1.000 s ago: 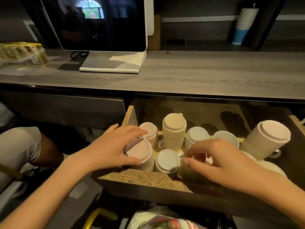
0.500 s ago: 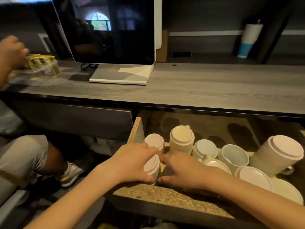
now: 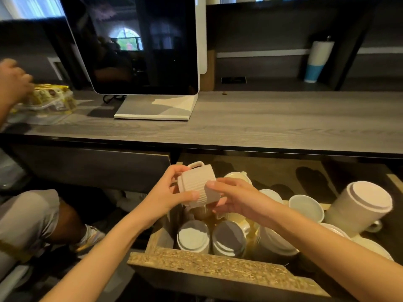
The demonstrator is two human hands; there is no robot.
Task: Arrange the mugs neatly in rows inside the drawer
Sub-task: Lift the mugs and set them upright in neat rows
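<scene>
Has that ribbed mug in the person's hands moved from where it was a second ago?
Yes. The ribbed mug sat among the others inside the drawer; now the left hand and right hand hold it lifted and tilted above the drawer's front-left corner.

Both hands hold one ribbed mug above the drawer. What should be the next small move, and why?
Probably lower the ribbed mug upside down into the gap behind the two upturned mugs at the drawer's front left. The left hand and right hand hold it tilted, clear of the others, and the mugs below already stand base up in a row.
</scene>
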